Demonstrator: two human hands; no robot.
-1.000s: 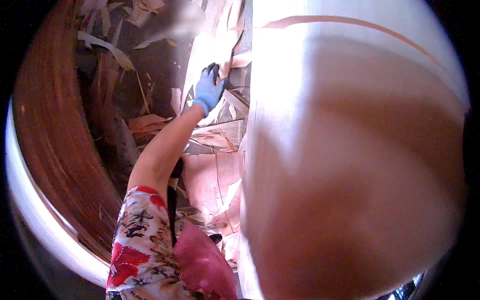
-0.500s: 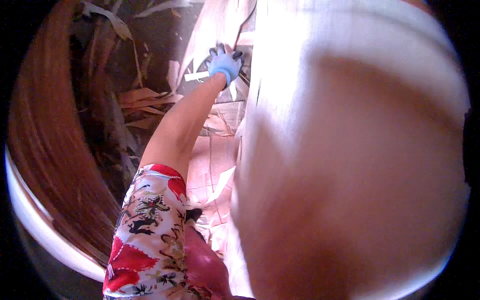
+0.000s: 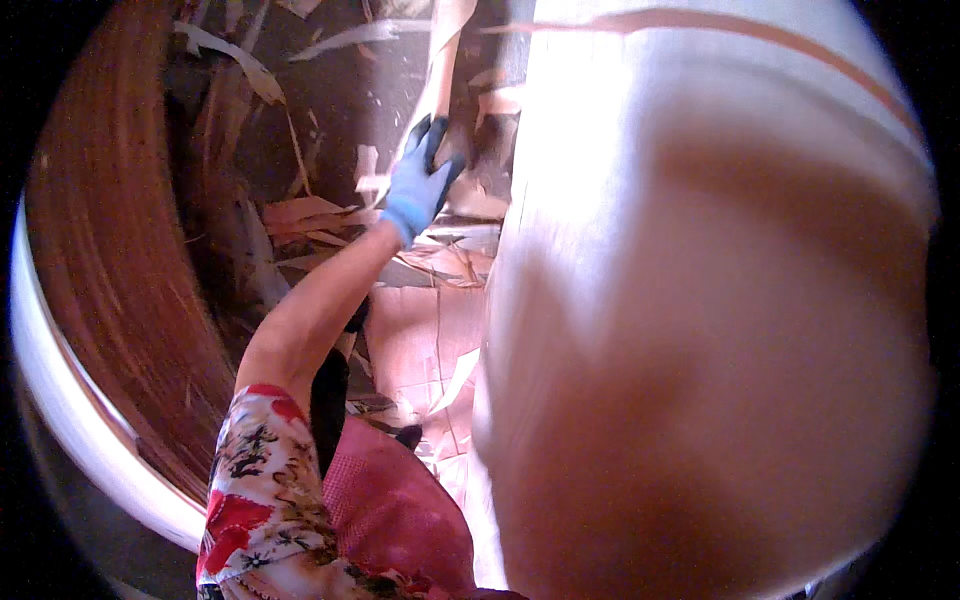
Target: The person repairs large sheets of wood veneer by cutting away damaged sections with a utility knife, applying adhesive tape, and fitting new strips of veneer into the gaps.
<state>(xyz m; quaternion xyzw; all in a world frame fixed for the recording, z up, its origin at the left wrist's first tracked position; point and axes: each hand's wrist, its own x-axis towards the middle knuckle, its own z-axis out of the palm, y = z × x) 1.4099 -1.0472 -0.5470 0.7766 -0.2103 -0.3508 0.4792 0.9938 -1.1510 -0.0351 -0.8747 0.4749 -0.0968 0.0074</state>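
My left hand (image 3: 414,188), in a light blue glove with dark fingertips, reaches over the littered floor between two stacks. Its fingers are closed on the near end of a long, pale strip of thin wood veneer (image 3: 443,75). That strip stretches away from me past the top of the picture, with its edge partly turned toward me. Close on the right lies a broad pale veneer sheet (image 3: 570,150), largely in shadow. My right hand does not show.
At the left a tall stack of brown layered sheets (image 3: 110,250) curves along the rim. Torn veneer scraps (image 3: 305,212) litter the dark floor. Pinkish-brown flat pieces (image 3: 405,330) lie below my forearm. A red textured cloth (image 3: 395,490) is near my body.
My left hand has drawn back toward me and slightly left, with the veneer in it. The veneer looked wide and flat before; now it appears narrow.
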